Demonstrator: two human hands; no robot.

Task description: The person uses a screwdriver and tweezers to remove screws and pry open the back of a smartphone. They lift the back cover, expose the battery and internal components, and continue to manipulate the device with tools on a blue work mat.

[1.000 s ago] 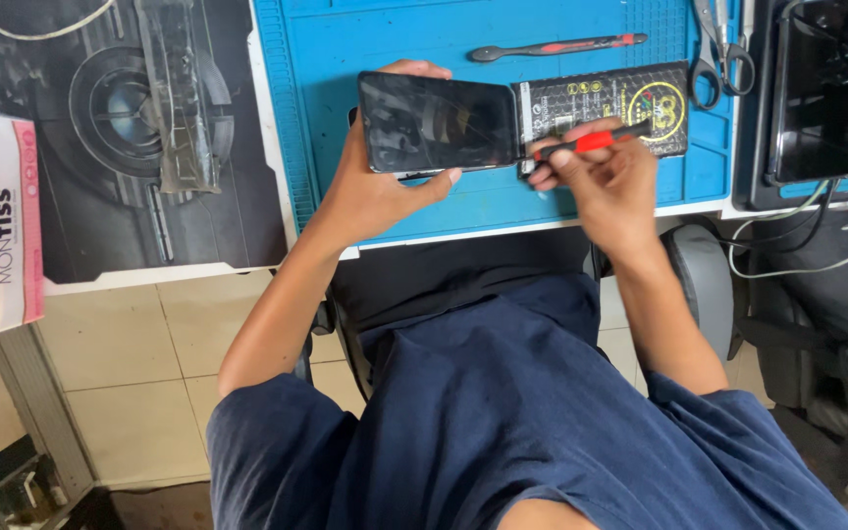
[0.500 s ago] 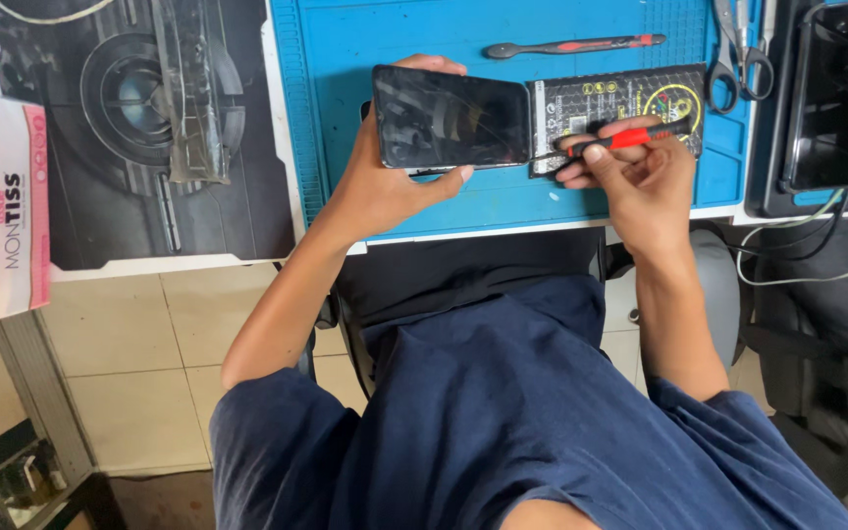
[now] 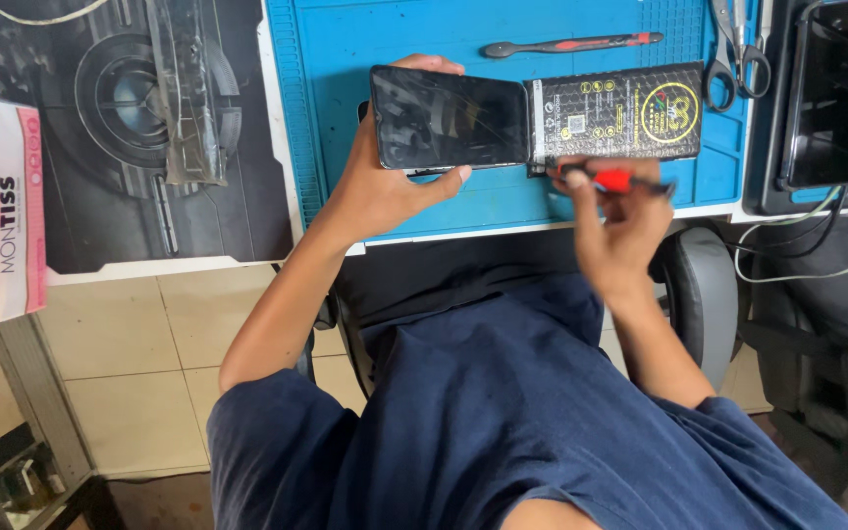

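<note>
Smartphone (image 3: 449,118) work is what both hands are on, and the relation that matters is where its right short edge lies against the tool tip. Nearest the camera, the left hand (image 3: 385,186) comes up from below, thumb curled under the phone's near long edge and fingers wrapped round the far edge, clamping it flat just over the blue mat (image 3: 581,25). The right hand (image 3: 620,221) sits slightly right of it, fingers pressed together in a pinch on a red-handled screwdriver (image 3: 612,179), which lies nearly level, pointing left toward the seam. The phone's long axis runs left to right, dark screen up. Its right end butts against a black printed packet (image 3: 615,113), which continues the same line rightward. So the right hand is the nearer one to that joint, just below it, while the left holds the far-left half. Farther back on the mat lies a second black-and-red tool (image 3: 566,45), parallel to the phone and well apart from both hands. Scissors (image 3: 738,44) rest at the far right of the tabletop.
</note>
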